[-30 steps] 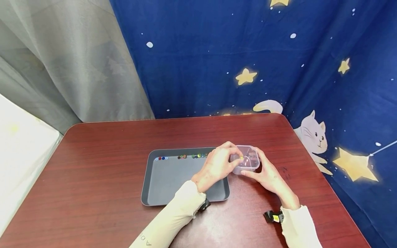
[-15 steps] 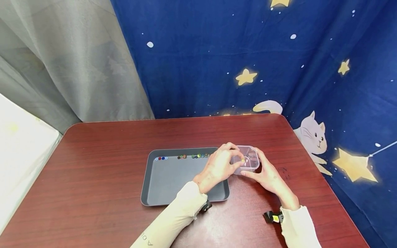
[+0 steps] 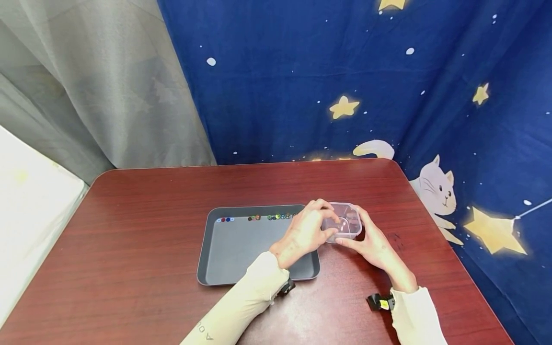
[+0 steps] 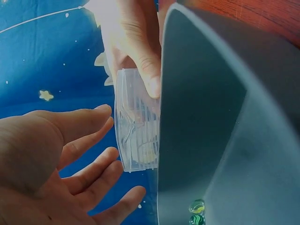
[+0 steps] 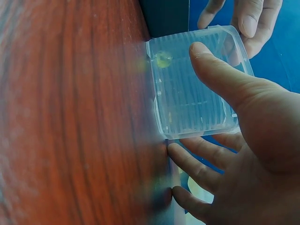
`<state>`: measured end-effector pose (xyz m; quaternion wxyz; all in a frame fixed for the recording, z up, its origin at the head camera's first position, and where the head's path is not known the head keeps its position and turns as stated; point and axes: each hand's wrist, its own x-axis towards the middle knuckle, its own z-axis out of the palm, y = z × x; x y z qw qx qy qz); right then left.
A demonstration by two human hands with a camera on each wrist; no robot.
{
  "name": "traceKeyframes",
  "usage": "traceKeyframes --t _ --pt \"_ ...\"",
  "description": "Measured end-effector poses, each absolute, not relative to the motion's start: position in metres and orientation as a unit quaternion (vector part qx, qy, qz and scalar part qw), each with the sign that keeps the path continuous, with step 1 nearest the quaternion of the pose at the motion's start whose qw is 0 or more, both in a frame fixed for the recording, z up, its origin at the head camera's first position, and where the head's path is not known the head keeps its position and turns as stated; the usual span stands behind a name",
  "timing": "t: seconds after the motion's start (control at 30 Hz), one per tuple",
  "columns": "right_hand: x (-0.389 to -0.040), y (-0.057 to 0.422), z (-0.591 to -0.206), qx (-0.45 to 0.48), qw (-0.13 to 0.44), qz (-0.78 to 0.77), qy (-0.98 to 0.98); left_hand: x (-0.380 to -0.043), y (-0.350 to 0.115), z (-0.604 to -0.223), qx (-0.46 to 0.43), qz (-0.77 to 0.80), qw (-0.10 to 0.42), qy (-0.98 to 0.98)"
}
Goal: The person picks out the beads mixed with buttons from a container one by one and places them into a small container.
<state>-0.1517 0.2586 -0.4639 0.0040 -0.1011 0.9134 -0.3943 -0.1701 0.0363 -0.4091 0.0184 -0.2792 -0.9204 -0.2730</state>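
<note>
A clear plastic container (image 3: 352, 221) stands at the right end of the grey tray, gripped by my right hand (image 3: 374, 245) with the thumb on the near side and fingers round the other. Inside it, in the right wrist view, lies a yellow-green marble (image 5: 163, 59) near the bottom. My left hand (image 3: 303, 232) reaches across the tray to the container's mouth. Its fingers are loosely bent and apart in the left wrist view, with nothing between thumb and fingertips. Two green glass marbles (image 4: 197, 206) show along the tray's inner edge there.
The grey tray (image 3: 241, 249) lies on the reddish-brown table (image 3: 142, 239). Along its far side sit small groups of marbles: blue, red and white ones (image 3: 225, 219), reddish ones (image 3: 254, 218) and greenish ones (image 3: 278, 216). A blue star-patterned curtain (image 3: 276, 86) hangs behind the table.
The yellow marble pinched in my left fingertips has been let go and now lies in the container. My left hand has shifted slightly right; the right hand keeps its grip.
</note>
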Motion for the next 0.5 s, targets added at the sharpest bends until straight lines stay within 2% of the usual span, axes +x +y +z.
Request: traceKeyframes --t 0.5 --pt "-0.1519 0.2583 -0.4643 -0.097 0.006 -0.391 0.915 -0.1693 0.0318 -0.409 -0.273 -0.288 0.013 -0.918"
